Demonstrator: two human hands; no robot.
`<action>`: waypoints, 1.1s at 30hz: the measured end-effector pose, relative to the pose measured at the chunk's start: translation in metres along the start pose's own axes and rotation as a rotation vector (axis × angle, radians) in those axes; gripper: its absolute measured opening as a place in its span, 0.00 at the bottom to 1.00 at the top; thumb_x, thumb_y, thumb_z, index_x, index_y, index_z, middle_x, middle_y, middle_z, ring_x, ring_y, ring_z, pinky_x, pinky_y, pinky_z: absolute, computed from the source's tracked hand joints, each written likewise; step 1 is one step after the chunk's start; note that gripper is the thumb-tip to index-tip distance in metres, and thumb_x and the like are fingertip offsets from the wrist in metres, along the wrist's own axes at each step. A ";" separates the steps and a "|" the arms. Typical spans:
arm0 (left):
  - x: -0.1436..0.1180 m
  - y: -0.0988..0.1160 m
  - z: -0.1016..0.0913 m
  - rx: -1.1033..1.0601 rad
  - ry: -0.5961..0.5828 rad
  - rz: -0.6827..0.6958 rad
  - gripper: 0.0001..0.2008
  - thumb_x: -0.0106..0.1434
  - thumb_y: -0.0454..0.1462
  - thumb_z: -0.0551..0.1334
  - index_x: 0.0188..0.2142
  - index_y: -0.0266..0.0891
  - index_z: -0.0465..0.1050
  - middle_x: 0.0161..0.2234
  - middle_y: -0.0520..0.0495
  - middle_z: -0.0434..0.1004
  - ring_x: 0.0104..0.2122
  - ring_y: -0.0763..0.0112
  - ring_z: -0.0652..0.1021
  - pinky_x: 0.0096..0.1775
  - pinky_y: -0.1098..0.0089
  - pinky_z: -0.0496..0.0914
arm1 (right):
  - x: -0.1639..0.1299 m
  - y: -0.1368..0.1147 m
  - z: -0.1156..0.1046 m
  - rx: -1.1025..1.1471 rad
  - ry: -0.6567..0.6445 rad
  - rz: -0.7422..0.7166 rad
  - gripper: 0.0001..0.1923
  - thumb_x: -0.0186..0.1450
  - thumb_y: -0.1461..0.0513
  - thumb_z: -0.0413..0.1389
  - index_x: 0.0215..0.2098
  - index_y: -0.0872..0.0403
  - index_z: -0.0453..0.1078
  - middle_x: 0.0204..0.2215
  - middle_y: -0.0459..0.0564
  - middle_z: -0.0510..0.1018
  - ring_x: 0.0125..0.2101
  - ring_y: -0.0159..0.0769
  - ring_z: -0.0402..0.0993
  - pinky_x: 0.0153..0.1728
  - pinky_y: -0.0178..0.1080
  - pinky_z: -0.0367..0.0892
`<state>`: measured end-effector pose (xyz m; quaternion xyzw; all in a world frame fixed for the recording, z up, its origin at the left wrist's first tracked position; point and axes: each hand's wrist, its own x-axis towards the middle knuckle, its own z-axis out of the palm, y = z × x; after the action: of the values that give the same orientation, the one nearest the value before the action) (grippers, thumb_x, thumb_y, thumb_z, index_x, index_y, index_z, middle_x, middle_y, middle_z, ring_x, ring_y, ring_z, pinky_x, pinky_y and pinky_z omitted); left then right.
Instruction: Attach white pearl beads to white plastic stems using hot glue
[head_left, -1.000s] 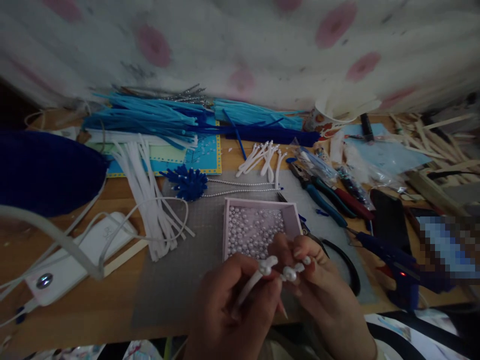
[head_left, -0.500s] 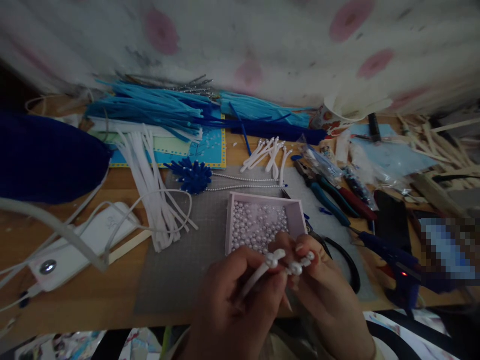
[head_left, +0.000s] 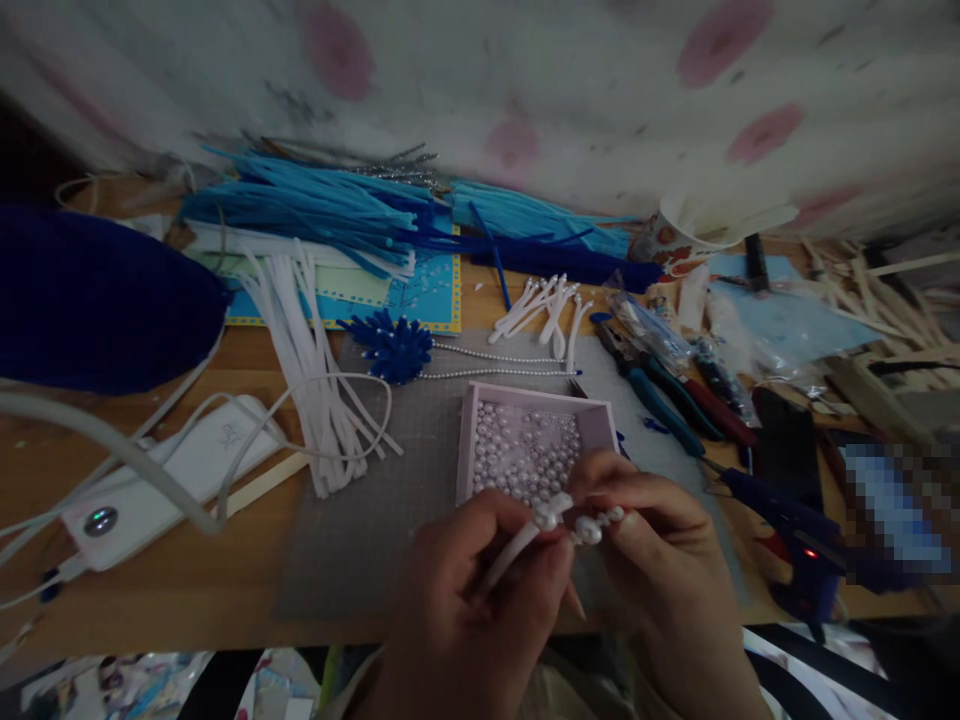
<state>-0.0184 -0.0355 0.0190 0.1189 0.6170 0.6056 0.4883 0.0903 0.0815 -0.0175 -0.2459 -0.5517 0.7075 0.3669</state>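
1. Pinched between your left hand's (head_left: 480,600) thumb and forefinger is a white stem (head_left: 514,556), slanting up to the right, with a round pearl near its upper end.
2. Your right hand (head_left: 667,560) has its thumb and fingers closed in on the small end of a pearl cluster (head_left: 589,531), whose larger pearl shows in the space between your two hands.
3. You have the stem and the cluster close together, just in front of the near edge of the pink box; whether the two are joined, I cannot tell.
4. Your pink box (head_left: 598,425) holds loose pearls (head_left: 517,445) of mixed sizes and rests on the grey cutting mat (head_left: 345,560).
5. Beyond the box you have pearl-tipped white stems (head_left: 551,305) in a small heap, and left of them a dark blue tufted bundle (head_left: 394,350) with two bead strings (head_left: 495,375) running to the right.
6. Left of the box, white strips (head_left: 322,400) lie fanned out beside a white device (head_left: 180,480) with a cable.
7. On your right lie teal-handled pliers (head_left: 664,405) and a blue glue gun (head_left: 795,520) with a red light showing.
8. Light blue strips (head_left: 300,210) are piled at the back, with a patterned cup (head_left: 664,240) farther right.
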 end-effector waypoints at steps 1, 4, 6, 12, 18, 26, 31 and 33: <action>0.000 -0.001 0.000 0.001 -0.002 0.004 0.10 0.61 0.41 0.71 0.25 0.43 0.75 0.20 0.54 0.76 0.21 0.75 0.72 0.25 0.75 0.65 | 0.000 -0.001 0.000 -0.036 0.002 -0.007 0.02 0.63 0.55 0.72 0.35 0.41 0.87 0.30 0.47 0.84 0.31 0.32 0.78 0.31 0.31 0.74; 0.000 -0.003 -0.001 -0.016 -0.007 0.013 0.10 0.61 0.41 0.71 0.26 0.43 0.75 0.20 0.54 0.78 0.21 0.74 0.72 0.26 0.74 0.65 | -0.002 -0.002 0.000 -0.082 -0.033 0.002 0.02 0.63 0.55 0.72 0.36 0.39 0.87 0.32 0.47 0.85 0.32 0.34 0.80 0.32 0.34 0.76; 0.000 -0.004 -0.001 -0.026 -0.009 0.010 0.10 0.60 0.41 0.72 0.26 0.43 0.75 0.20 0.54 0.78 0.21 0.73 0.72 0.26 0.73 0.65 | -0.002 -0.002 -0.001 -0.091 -0.058 0.012 0.03 0.64 0.55 0.71 0.37 0.38 0.87 0.32 0.47 0.86 0.33 0.34 0.81 0.33 0.33 0.76; 0.001 -0.010 -0.005 -0.043 0.025 0.035 0.08 0.64 0.40 0.70 0.28 0.44 0.78 0.21 0.54 0.79 0.22 0.74 0.72 0.26 0.74 0.65 | 0.009 -0.014 -0.020 -0.307 -0.051 -0.014 0.10 0.63 0.50 0.71 0.43 0.36 0.86 0.34 0.45 0.88 0.31 0.35 0.82 0.32 0.34 0.76; 0.009 -0.020 -0.017 -0.060 0.077 0.070 0.06 0.63 0.39 0.73 0.30 0.45 0.80 0.22 0.57 0.81 0.24 0.74 0.78 0.31 0.76 0.70 | 0.042 -0.031 -0.043 -0.994 -0.142 -0.252 0.05 0.69 0.60 0.64 0.40 0.45 0.85 0.36 0.48 0.89 0.35 0.40 0.85 0.39 0.39 0.76; 0.010 -0.021 -0.026 -0.041 0.111 0.060 0.05 0.63 0.36 0.72 0.30 0.45 0.80 0.21 0.57 0.80 0.23 0.75 0.76 0.30 0.76 0.69 | 0.077 -0.014 -0.012 -1.900 -0.717 -0.150 0.13 0.70 0.71 0.56 0.46 0.53 0.79 0.28 0.52 0.87 0.25 0.40 0.81 0.23 0.38 0.54; 0.012 -0.021 -0.029 -0.055 0.067 -0.013 0.06 0.62 0.39 0.73 0.30 0.44 0.80 0.21 0.55 0.80 0.23 0.74 0.75 0.29 0.76 0.68 | 0.084 -0.011 0.005 -1.988 -0.823 -0.015 0.15 0.69 0.75 0.53 0.44 0.54 0.77 0.30 0.54 0.87 0.27 0.41 0.82 0.23 0.40 0.49; 0.014 -0.022 -0.031 -0.054 0.055 -0.028 0.07 0.61 0.41 0.74 0.31 0.44 0.80 0.22 0.54 0.80 0.24 0.73 0.74 0.29 0.76 0.68 | 0.085 -0.007 0.003 -1.989 -0.840 -0.018 0.17 0.68 0.75 0.53 0.46 0.54 0.77 0.30 0.54 0.87 0.27 0.42 0.83 0.23 0.40 0.47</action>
<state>-0.0382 -0.0504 -0.0131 0.0804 0.6153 0.6179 0.4828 0.0376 0.1479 -0.0048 -0.1674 -0.9626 -0.0329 -0.2107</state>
